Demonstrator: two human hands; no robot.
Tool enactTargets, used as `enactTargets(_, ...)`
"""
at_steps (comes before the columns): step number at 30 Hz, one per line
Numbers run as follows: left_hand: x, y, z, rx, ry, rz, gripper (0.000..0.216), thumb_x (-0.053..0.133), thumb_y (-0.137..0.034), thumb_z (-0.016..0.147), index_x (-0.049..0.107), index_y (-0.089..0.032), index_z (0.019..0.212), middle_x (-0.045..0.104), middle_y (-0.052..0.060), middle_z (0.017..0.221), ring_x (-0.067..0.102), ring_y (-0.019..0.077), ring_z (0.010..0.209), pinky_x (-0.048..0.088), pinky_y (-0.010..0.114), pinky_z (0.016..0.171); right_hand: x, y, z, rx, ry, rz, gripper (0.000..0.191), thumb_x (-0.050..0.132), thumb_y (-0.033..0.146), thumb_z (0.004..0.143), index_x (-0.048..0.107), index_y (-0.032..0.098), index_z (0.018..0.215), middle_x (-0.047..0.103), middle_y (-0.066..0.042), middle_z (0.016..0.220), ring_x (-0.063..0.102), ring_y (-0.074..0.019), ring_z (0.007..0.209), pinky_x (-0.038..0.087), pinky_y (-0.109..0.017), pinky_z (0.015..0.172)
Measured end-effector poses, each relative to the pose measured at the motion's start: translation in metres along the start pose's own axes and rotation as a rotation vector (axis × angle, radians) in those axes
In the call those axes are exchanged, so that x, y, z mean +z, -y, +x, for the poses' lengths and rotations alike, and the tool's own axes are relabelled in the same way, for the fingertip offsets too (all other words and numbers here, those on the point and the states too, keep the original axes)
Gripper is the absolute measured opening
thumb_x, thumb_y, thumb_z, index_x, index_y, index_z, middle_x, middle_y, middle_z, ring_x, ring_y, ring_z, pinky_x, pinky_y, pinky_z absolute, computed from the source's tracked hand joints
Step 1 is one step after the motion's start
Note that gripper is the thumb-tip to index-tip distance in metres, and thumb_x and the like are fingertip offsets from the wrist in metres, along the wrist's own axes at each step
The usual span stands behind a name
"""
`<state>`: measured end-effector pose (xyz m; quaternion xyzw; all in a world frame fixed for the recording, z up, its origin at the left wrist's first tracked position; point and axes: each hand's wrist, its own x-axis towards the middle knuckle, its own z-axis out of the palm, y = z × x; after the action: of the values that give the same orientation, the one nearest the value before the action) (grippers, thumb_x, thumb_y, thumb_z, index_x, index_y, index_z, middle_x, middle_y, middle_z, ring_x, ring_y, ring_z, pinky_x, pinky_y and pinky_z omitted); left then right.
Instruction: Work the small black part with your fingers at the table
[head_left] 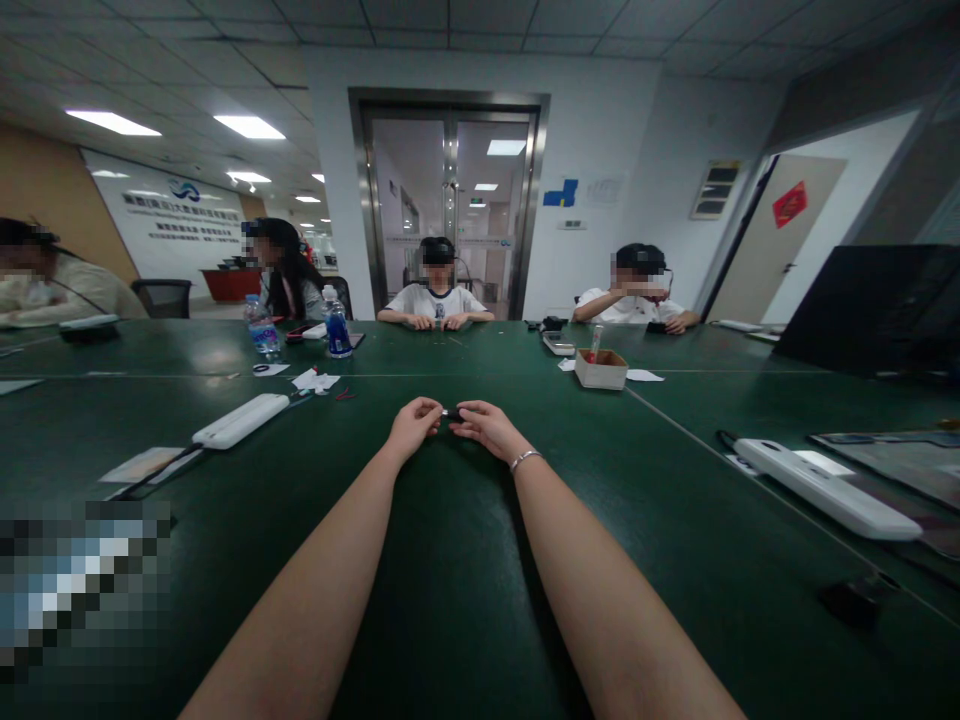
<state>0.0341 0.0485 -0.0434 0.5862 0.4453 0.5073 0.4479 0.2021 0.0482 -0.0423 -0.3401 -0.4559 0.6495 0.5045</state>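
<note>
In the head view, a small dark object [452, 414] with a shiny, light end on its left spans the gap between my two hands, a little above or on the green table. The fingers of my left hand [414, 428] are pinched at its light end. At the dark end, my right hand [491, 430] grips it between thumb and fingers, a silver bracelet [524, 459] around the wrist. Its exact kind is too small to make out, and my fingers cover part of it.
The green table [450, 620] stretches ahead. White power strips lie left [241, 421] and right [825, 487]. A small box [601, 371] stands beyond my right hand, two bottles [337, 325] at the far left. Several people sit around; a dark monitor [870, 310] stands right.
</note>
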Motion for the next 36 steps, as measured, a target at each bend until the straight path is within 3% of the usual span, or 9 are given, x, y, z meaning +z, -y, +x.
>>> enactTargets(8, -0.0002, -0.0011, 0.0000, -0.020, 0.037, -0.064, 0.037, 0.067, -0.032, 0.068, 0.058, -0.017, 0.100, 0.060, 0.009, 0.102, 0.060, 0.0137, 0.081, 0.050, 0.023, 0.067, -0.0020, -0.0006, 0.0011, 0.001, 0.004, -0.009, 0.014, 0.061, 0.012, 0.080, 0.053, 0.012, 0.092, 0.064, -0.006, 0.074, 0.067, -0.0164, 0.065, 0.056, -0.028, 0.066)
enactTargets(12, 0.0023, -0.0014, 0.0017, -0.118, -0.035, -0.038, 0.033, 0.059, -0.039, 0.076, 0.057, -0.014, 0.097, 0.061, 0.007, 0.085, 0.058, 0.0089, 0.060, 0.047, 0.021, 0.055, -0.0021, -0.0007, 0.0010, -0.003, 0.005, -0.021, 0.014, 0.060, 0.011, 0.081, 0.053, 0.011, 0.092, 0.064, -0.007, 0.076, 0.067, -0.0162, 0.065, 0.056, -0.026, 0.066)
enactTargets(15, 0.0017, 0.0001, 0.0021, -0.080, -0.029, -0.026, 0.028, 0.061, -0.036, 0.074, 0.059, -0.013, 0.090, 0.059, 0.004, 0.073, 0.056, 0.0086, 0.058, 0.046, 0.021, 0.055, -0.0019, -0.0009, 0.0013, -0.001, 0.010, -0.025, 0.013, 0.060, 0.009, 0.081, 0.053, 0.011, 0.091, 0.064, -0.008, 0.078, 0.067, -0.0158, 0.065, 0.056, -0.025, 0.064)
enactTargets(21, 0.0010, 0.0001, 0.0007, -0.033, -0.001, -0.088, 0.032, 0.068, -0.028, 0.068, 0.060, -0.014, 0.095, 0.061, 0.008, 0.092, 0.060, 0.0130, 0.079, 0.050, 0.024, 0.069, -0.0016, -0.0014, 0.0017, -0.006, 0.005, -0.036, 0.013, 0.062, 0.012, 0.079, 0.054, 0.012, 0.089, 0.064, -0.006, 0.077, 0.066, -0.0149, 0.062, 0.057, -0.026, 0.063)
enactTargets(25, 0.0032, -0.0014, 0.0000, -0.086, -0.022, -0.015, 0.027, 0.060, -0.033, 0.075, 0.059, -0.013, 0.093, 0.061, 0.007, 0.080, 0.058, 0.0100, 0.063, 0.049, 0.023, 0.059, -0.0018, -0.0019, 0.0018, -0.006, 0.007, -0.042, 0.014, 0.063, 0.011, 0.079, 0.054, 0.012, 0.089, 0.064, -0.007, 0.078, 0.066, -0.0152, 0.063, 0.057, -0.027, 0.064)
enactTargets(29, 0.0033, -0.0008, 0.0005, -0.001, -0.003, 0.022, 0.025, 0.064, -0.025, 0.071, 0.060, -0.015, 0.094, 0.061, 0.007, 0.087, 0.059, 0.0110, 0.071, 0.049, 0.022, 0.064, -0.0018, -0.0019, 0.0020, -0.004, 0.010, -0.047, 0.014, 0.062, 0.009, 0.079, 0.054, 0.012, 0.090, 0.064, -0.007, 0.077, 0.067, -0.0156, 0.063, 0.057, -0.026, 0.064)
enactTargets(31, 0.0029, 0.0003, 0.0015, -0.027, -0.001, 0.002, 0.027, 0.063, -0.028, 0.072, 0.058, -0.015, 0.096, 0.061, 0.008, 0.090, 0.060, 0.0114, 0.070, 0.049, 0.023, 0.063, -0.0014, -0.0013, 0.0016, -0.001, 0.006, -0.050, 0.014, 0.061, 0.008, 0.079, 0.054, 0.012, 0.090, 0.064, -0.006, 0.077, 0.066, -0.0152, 0.062, 0.057, -0.026, 0.063)
enactTargets(34, 0.0025, 0.0031, 0.0036, -0.073, 0.005, 0.049, 0.026, 0.054, -0.033, 0.079, 0.057, -0.013, 0.094, 0.061, 0.007, 0.078, 0.057, 0.0103, 0.057, 0.046, 0.023, 0.053, -0.0003, 0.0000, 0.0005, 0.010, 0.000, -0.050, 0.013, 0.060, 0.006, 0.079, 0.053, 0.011, 0.090, 0.063, -0.007, 0.077, 0.066, -0.0152, 0.062, 0.057, -0.024, 0.062)
enactTargets(36, 0.0021, 0.0053, 0.0048, -0.018, 0.020, 0.103, 0.023, 0.056, -0.030, 0.077, 0.058, -0.013, 0.093, 0.060, 0.006, 0.076, 0.056, 0.0100, 0.058, 0.045, 0.022, 0.053, 0.0007, 0.0008, -0.0002, 0.013, -0.003, -0.048, 0.012, 0.058, 0.005, 0.080, 0.053, 0.011, 0.090, 0.063, -0.007, 0.077, 0.066, -0.0151, 0.062, 0.057, -0.023, 0.061)
